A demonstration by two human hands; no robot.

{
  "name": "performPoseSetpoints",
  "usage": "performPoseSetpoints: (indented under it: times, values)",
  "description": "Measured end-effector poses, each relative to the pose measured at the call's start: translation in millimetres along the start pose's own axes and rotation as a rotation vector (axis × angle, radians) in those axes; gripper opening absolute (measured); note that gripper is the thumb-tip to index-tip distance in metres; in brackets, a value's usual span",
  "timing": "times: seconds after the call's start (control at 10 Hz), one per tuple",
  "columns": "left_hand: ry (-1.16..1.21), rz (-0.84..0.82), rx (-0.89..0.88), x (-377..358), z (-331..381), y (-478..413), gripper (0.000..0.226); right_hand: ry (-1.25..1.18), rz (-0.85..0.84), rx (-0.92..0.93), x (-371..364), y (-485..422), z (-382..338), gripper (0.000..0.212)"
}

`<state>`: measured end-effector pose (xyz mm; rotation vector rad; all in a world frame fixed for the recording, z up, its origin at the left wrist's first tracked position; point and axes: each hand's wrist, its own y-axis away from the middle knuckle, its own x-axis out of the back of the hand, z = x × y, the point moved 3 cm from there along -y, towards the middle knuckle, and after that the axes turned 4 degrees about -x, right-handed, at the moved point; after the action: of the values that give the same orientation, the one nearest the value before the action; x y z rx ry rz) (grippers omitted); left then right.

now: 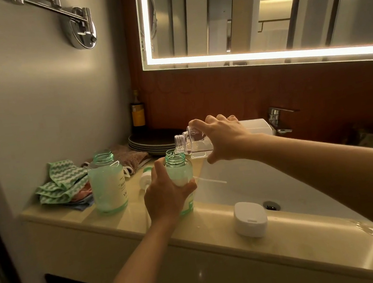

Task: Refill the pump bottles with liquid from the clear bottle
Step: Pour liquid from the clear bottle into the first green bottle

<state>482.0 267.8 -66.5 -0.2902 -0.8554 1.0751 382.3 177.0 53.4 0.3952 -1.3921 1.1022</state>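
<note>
Tipping clear bottle, your right hand wrapped round it, over green pump bottle. Your left hand grips that one at left rim of sink. Further left, second pump bottle stands.

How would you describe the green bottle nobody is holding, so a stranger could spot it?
From the white sink, go left along the beige counter to the pile of cloths. Beside it stands a capless green bottle with a pale label. Unlike its twin, gripped by the left hand under the tilted clear bottle, it stands untouched.
</note>
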Motion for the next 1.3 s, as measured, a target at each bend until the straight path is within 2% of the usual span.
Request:
performPoseSetpoints:
  times: [0.8, 0.9, 1.1, 1.3]
  values:
    - [-0.005, -0.002, -0.001, -1, -2, -1, 0.084, -0.01, 0.004, -0.013, -1, 1, 2, 0.093]
    - [-0.001, -0.011, -0.003, -1, -2, -2, 0.085, -0.056, -0.01, -0.041, -6, 2, 3, 0.094]
    - [-0.013, -0.022, -0.021, 2, -6, -8, 0.082, -0.348, -0.108, -0.131, -25, 3, 6, 0.094]
    - [-0.146, -0.06, -0.002, 4, -11, -28, 0.088, -0.534, -0.081, -0.153, -32, 5, 8, 0.091]
